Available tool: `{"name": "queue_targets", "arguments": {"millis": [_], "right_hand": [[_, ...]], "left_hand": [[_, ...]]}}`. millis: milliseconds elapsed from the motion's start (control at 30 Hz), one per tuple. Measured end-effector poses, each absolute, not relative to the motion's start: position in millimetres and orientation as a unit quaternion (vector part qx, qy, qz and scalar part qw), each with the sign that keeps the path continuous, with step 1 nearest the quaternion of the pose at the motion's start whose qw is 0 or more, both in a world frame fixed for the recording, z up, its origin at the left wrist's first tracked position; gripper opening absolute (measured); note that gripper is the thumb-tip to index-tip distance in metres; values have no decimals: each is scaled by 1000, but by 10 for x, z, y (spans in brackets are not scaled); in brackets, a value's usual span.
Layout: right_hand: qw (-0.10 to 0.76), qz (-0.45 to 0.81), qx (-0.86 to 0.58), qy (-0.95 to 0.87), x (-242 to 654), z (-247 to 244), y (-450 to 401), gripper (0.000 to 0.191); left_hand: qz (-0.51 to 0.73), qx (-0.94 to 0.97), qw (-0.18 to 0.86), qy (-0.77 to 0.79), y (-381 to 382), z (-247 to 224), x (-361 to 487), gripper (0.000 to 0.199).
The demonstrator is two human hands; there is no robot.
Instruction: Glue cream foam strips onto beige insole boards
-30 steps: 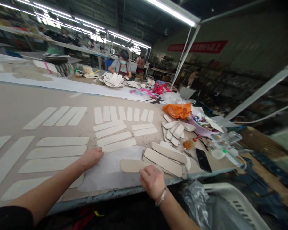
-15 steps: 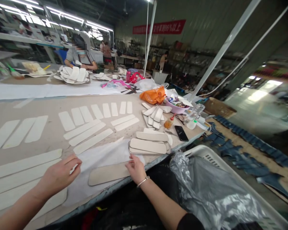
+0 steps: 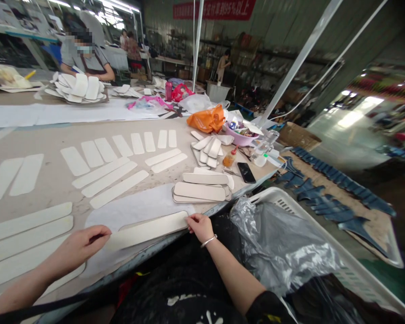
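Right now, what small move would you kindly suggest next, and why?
Probably align the long cream strip with the similar piece beneath it: the right hand pinches one end, the left hand is at the other, and the lower piece's edge peeks out.

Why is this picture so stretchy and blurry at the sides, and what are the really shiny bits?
In the head view, the sides look stretched, probably by a wide lens; the far right background is blurry, while the right hand and the pale strip look clearer. Also in the head view, glare whitens the floor, the plastic bag glints, and the top right corner is dark.
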State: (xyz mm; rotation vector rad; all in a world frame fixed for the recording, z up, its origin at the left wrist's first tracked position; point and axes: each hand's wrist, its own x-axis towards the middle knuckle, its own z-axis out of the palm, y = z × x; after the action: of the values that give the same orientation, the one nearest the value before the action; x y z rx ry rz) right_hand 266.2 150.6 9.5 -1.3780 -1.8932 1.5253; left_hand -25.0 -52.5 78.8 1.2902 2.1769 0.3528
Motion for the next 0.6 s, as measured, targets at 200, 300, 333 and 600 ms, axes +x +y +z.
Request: {"name": "queue_targets", "arguments": {"millis": [200,300,333,600], "right_hand": [[120,447,-521,-717,2698,79,1564,21],[105,407,-527,-739,2642,100,1626,20],[96,398,-527,-745,2625,101,1647,21],[35,342,-524,-780,2569,42,1726,22]], "left_hand": [[93,414,383,820,-262,546,-351,37],[77,417,371,826,-158,508,-347,35],[72,419,367,828,-133,496,-348,34],[59,418,340,840,-56,342,-380,28]]}}
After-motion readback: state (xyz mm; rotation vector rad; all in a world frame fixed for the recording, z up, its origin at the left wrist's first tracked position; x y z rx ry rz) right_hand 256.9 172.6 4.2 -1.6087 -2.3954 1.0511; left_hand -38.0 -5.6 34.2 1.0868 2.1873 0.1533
